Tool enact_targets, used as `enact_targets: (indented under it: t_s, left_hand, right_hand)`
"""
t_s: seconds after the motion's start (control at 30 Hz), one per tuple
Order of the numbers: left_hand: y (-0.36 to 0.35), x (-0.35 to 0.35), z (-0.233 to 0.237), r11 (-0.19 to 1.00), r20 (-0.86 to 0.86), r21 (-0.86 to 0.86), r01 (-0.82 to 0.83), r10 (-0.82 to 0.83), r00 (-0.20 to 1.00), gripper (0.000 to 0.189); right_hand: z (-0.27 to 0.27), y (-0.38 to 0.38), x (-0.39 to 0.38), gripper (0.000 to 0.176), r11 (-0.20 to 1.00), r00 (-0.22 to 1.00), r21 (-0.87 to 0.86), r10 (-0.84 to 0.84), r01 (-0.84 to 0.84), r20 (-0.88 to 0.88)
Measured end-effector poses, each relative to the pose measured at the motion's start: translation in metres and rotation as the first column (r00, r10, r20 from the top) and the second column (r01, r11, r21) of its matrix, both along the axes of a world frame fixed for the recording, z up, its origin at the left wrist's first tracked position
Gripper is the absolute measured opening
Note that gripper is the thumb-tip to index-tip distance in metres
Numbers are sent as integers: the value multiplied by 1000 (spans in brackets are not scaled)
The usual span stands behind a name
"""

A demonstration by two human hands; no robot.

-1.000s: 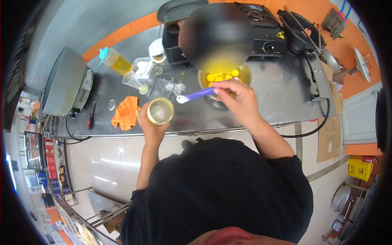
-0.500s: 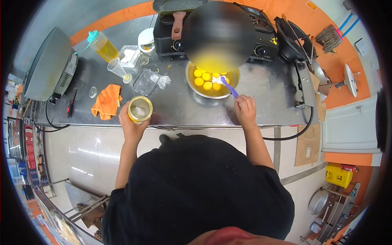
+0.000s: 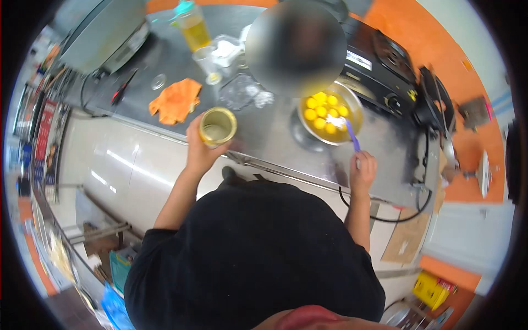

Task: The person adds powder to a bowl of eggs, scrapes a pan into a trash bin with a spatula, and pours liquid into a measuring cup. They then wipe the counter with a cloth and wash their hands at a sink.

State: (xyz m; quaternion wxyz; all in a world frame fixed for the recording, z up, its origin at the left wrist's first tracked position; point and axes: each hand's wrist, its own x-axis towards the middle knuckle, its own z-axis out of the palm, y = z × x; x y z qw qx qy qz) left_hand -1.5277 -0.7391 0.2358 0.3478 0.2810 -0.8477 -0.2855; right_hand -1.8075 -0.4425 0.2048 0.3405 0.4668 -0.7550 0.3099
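My left hand (image 3: pixel 201 149) is wrapped around an open jar (image 3: pixel 220 113) with a gold-coloured rim, held upright near the front edge of the counter. In my right hand (image 3: pixel 363 169) is the handle of a purple spoon (image 3: pixel 353 136). The spoon reaches over the near rim of a metal bowl (image 3: pixel 353 103), and white powder shows at its tip. Several whole egg yolks (image 3: pixel 320 114) lie in the bowl. A blurred round patch covers the area just behind the bowl.
An orange cloth (image 3: pixel 176 102), a clear plastic container (image 3: pixel 236 92), an oil bottle (image 3: pixel 193 30) and a red-handled knife (image 3: pixel 122 91) are on the steel counter (image 3: pixel 269 137). A black gas stove (image 3: pixel 377 77) stands behind the bowl at the right.
The head view has turned, so the counter appears tilted and the bowl sits further right in view. Both hands keep their holds; the spoon tip stays in the bowl.
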Motion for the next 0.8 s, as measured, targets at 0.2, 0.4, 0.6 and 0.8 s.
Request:
enact_targets:
  t_s: [0.2,0.4,0.6,0.8]
  left_hand:
    - [-24,17,8,936,-286,351,5,102,953,75]
    - [-111,31,35,908,-456,413,-62,265,850,69]
    - [-241,-9,14,944,-329,256,-209,288,899,65]
    - [-296,-11,-25,935,-153,329,-134,192,969,79]
  right_hand:
    - [-9,0,4,22,997,999,-57,-48,49,14]
    - [3,-18,12,14,971,957,-94,-197,220,212]
    - [54,-142,62,14,772,375,-596,497,221,783]
    - [42,-267,64,16,676,-110,-683,728,277,676]
